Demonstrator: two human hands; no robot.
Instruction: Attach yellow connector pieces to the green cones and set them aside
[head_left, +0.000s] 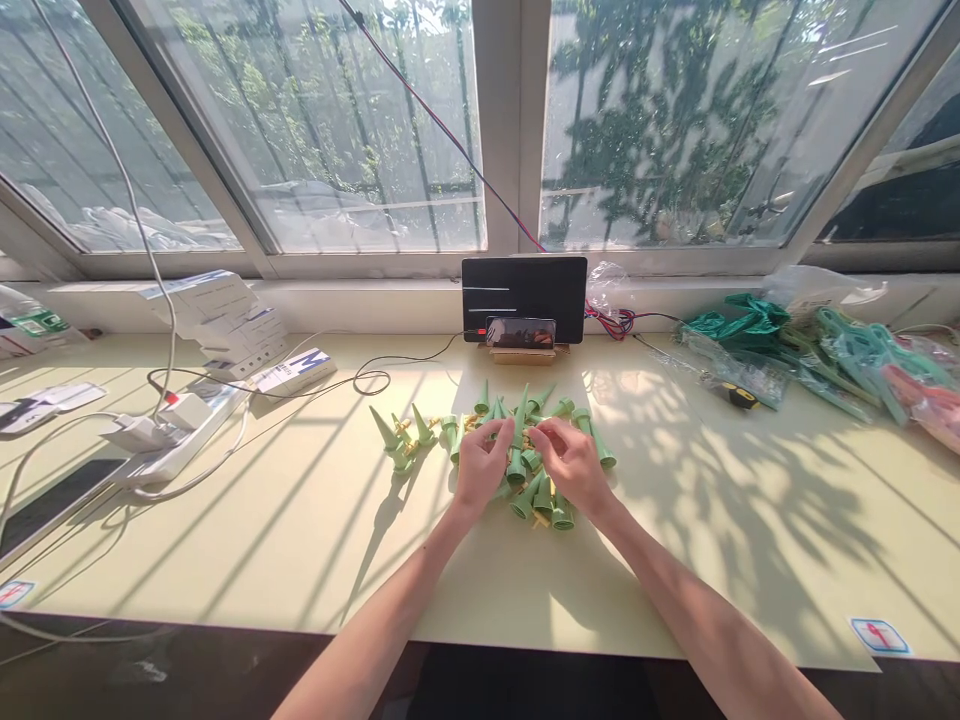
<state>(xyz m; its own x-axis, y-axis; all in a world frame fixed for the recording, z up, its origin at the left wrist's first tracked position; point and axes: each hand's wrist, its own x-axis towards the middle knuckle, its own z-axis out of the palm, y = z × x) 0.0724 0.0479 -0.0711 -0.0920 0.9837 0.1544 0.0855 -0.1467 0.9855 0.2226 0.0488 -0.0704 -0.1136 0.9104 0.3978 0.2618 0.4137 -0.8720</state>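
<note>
Both my hands are over a pile of green plastic watering spikes with pointed tips and wide round ends. My left hand is closed, its thumb and fingers pinching one green spike that stands tip up. Close to its right, my right hand has its fingertips pressed together; whatever they hold is too small to make out. Yellow valve-like pieces show among the spikes. To the left, a smaller group of green spikes stands apart, with yellow parts between them.
Behind the pile, a phone leans on a stand before a black tablet-like panel. White boxes, a power strip and cables lie left. At right are bagged green items and a yellow-black tape measure.
</note>
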